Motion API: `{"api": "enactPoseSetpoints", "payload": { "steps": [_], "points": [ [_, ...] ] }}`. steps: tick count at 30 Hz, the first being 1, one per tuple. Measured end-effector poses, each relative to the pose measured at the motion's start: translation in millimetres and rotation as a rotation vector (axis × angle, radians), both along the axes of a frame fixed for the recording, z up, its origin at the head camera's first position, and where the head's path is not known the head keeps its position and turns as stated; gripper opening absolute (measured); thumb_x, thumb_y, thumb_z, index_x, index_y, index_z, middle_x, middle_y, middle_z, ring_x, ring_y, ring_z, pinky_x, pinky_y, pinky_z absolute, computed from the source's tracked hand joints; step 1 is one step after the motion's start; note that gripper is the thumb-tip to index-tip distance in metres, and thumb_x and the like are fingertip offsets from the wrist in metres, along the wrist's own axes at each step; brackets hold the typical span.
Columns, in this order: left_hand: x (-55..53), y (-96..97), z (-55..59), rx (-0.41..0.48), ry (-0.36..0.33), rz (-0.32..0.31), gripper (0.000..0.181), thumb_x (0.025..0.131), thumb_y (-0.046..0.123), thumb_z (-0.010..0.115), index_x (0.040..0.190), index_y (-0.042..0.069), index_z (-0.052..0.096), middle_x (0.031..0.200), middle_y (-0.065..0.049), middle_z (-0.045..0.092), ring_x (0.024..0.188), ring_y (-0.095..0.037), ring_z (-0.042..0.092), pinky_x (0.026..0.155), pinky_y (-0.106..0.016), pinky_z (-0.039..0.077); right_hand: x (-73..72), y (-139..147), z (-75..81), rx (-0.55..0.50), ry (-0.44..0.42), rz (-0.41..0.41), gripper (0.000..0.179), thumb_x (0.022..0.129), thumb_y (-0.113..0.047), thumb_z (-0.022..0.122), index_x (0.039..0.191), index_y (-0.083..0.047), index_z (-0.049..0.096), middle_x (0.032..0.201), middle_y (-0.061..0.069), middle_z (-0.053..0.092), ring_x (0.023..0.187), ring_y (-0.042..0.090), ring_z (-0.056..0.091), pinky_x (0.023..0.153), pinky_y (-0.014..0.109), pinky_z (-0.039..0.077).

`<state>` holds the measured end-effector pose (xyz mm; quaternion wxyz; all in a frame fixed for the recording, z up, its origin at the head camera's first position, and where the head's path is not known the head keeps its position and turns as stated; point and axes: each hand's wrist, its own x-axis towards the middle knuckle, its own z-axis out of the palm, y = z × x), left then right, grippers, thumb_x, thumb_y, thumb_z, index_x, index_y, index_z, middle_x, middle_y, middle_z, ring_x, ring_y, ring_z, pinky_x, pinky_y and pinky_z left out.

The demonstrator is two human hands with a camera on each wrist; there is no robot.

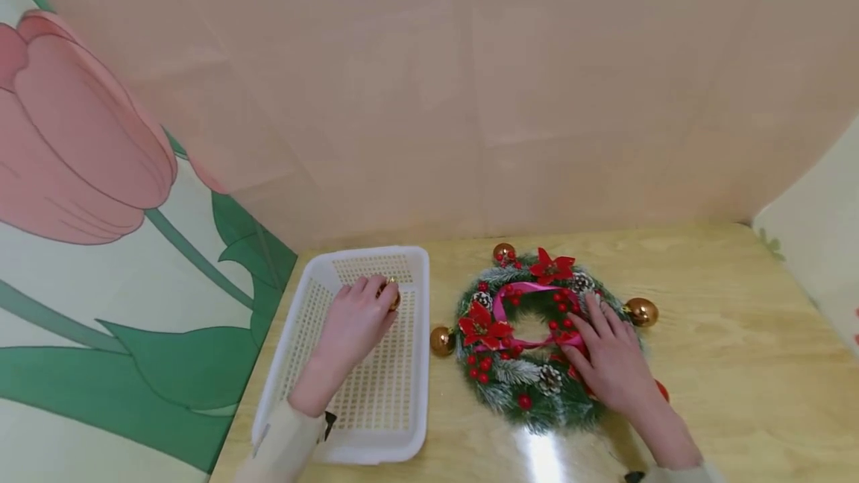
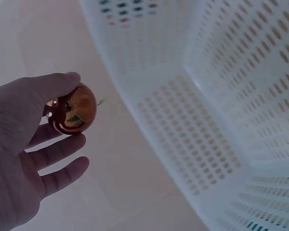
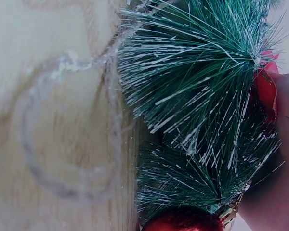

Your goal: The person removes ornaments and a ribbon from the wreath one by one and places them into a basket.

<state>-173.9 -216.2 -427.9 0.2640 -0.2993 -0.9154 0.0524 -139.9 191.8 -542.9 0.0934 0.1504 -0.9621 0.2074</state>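
My left hand is over the white plastic basket, gripping a shiny copper-gold Christmas ball between thumb and fingers. In the left wrist view the ball is outside the basket wall's outline, with the other fingers spread below it. My right hand rests on the right side of a green Christmas wreath, fingers extended over it. Red poinsettias, pinecones, berries and a pink ribbon decorate the wreath. Right wrist view: frosted needles and a red ball show close up.
Copper-gold balls lie around the wreath's edge: one at the left, one at the top, one at the right. Everything stands on a wood-grain table. A plain wall rises behind it and a tulip-patterned panel stands left.
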Motion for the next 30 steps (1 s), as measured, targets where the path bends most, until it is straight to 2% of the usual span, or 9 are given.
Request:
{"api": "enactPoseSetpoints", "payload": {
  "steps": [5,11,16,19,23,30],
  "points": [
    [-15.0,-8.2,-21.5,-0.041,-0.051,0.028,0.034,0.083,0.025,0.088,0.102,0.01,0.065,0.099,-0.009,0.064,0.085,-0.029,0.065,0.061,-0.04,0.054,2.4,1,-4.8,-0.008,0.002,0.002,0.055,0.101,-0.034,0.065,0.142,0.0,0.057,0.165,0.027,0.021,0.143,0.055,0.024,0.102,0.08,0.025],
    [-33.3,-15.6,-39.6,-0.114,-0.128,0.109,0.035,0.09,0.036,0.081,0.107,0.011,0.065,0.102,-0.01,0.063,0.093,-0.031,0.063,0.067,-0.045,0.054,1.0,1,-6.2,-0.013,0.032,0.019,0.054,0.102,-0.036,0.064,0.141,0.0,0.058,0.164,0.028,0.022,0.141,0.055,0.028,0.101,0.079,0.027],
    [-53.1,-21.7,-58.5,-0.154,-0.21,0.164,0.037,0.092,0.038,0.078,0.111,0.01,0.064,0.104,-0.011,0.062,0.097,-0.032,0.061,0.07,-0.049,0.054,0.0,3,-6.2,-0.015,0.03,0.004,0.054,0.101,-0.037,0.065,0.14,0.0,0.059,0.163,0.027,0.024,0.142,0.055,0.027,0.101,0.079,0.026],
    [-61.5,-25.9,-69.3,-0.167,-0.252,0.197,0.038,0.093,0.039,0.077,0.115,0.01,0.065,0.108,-0.011,0.063,0.102,-0.031,0.061,0.075,-0.051,0.054,0.3,4,-8.1,-0.013,0.03,0.0,0.053,0.101,-0.037,0.065,0.139,0.0,0.06,0.164,0.027,0.024,0.141,0.055,0.027,0.101,0.079,0.027],
    [-66.4,-32.2,-80.4,-0.158,-0.306,0.237,0.039,0.093,0.04,0.076,0.116,0.01,0.066,0.113,-0.011,0.065,0.11,-0.031,0.059,0.084,-0.056,0.052,-0.1,4,-9.5,-0.013,0.039,0.003,0.054,0.1,-0.036,0.066,0.138,0.002,0.06,0.164,0.026,0.024,0.142,0.054,0.027,0.101,0.078,0.027],
    [-65.6,-39.6,-90.2,-0.141,-0.335,0.248,0.035,0.092,0.041,0.077,0.105,0.012,0.064,0.106,-0.009,0.065,0.107,-0.031,0.059,0.08,-0.054,0.05,0.6,3,-10.4,-0.025,0.059,-0.006,0.052,0.1,-0.035,0.067,0.136,0.002,0.061,0.163,0.025,0.028,0.141,0.052,0.029,0.102,0.077,0.028]
  ]
}}
